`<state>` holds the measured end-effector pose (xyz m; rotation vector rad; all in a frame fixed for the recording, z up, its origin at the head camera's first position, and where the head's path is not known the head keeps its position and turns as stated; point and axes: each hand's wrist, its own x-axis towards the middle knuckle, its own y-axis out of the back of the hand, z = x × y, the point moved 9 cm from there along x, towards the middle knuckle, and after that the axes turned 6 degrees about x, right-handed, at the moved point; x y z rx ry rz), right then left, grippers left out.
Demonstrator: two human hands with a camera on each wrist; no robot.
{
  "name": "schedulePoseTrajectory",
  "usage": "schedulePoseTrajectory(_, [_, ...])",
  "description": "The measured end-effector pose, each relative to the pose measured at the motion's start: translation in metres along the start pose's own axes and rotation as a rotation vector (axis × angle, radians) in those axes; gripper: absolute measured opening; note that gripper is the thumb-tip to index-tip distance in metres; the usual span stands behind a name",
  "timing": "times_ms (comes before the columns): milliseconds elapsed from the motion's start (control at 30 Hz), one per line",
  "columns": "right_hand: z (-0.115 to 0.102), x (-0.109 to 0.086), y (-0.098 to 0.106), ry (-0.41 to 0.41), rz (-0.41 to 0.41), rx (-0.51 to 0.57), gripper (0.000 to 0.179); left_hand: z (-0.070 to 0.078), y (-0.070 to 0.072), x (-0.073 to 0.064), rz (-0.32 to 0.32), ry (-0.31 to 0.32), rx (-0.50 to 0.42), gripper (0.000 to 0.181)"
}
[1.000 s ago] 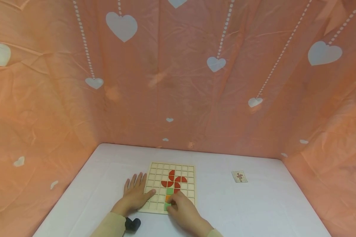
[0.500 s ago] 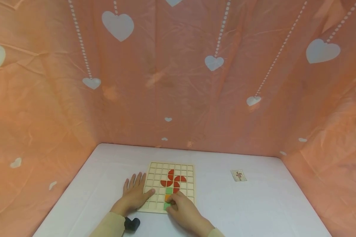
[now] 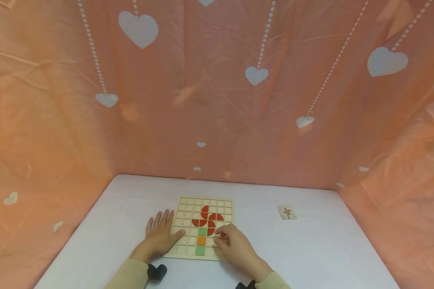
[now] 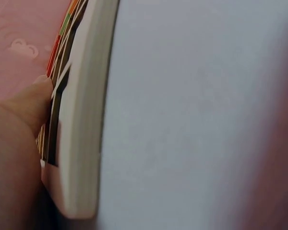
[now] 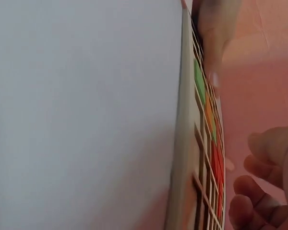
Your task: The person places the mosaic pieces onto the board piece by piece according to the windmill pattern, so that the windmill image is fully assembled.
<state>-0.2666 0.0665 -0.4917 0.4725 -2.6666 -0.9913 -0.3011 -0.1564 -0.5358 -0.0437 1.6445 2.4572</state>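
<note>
A wooden grid board (image 3: 186,203) lies on the white table. Red quarter-round pieces (image 3: 216,217) form a pinwheel on it. Below them runs a column of square tiles: a green tile (image 3: 202,231), an orange tile (image 3: 201,241) and another green tile (image 3: 200,251). My left hand (image 3: 159,237) lies with spread fingers at the board's left side, its thumb on the board, also seen at the board's edge (image 4: 89,120) in the left wrist view. Over the right side of the board, my right hand (image 3: 235,245) has loosely bent fingers (image 5: 249,191) with nothing between them.
A small pattern card (image 3: 287,212) showing a similar red pinwheel lies to the right of the board. Pink cloth walls (image 3: 217,120) with white hearts enclose the table at the back and sides. Black straps with cameras (image 3: 157,272) sit at the wrists.
My right hand has come away from the tile column and moved right, so the orange and lower green tiles show fully. The left hand stays at the board; the head view has shifted slightly.
</note>
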Motion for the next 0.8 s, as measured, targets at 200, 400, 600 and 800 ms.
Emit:
schedulePoseTrajectory(200, [-0.013, -0.005, -0.027, 0.024, -0.088, -0.019, 0.022, 0.001, 0.000, 0.000, 0.005, -0.009, 0.006, 0.092])
schedulePoseTrajectory(400, [-0.019, -0.008, -0.037, 0.047, -0.091, -0.101, 0.019, 0.004, -0.002, 0.001, 0.015, -0.015, -0.001, 0.091])
schedulePoseTrajectory(600, [-0.016, -0.008, -0.038, 0.023, -0.093, -0.067, 0.017, 0.003, -0.005, 0.002, 0.009, -0.011, 0.010, 0.092])
schedulePoseTrajectory(800, [-0.015, -0.008, -0.039, -0.006, -0.081, -0.033, 0.016, 0.004, -0.004, 0.001, 0.016, -0.013, 0.005, 0.090])
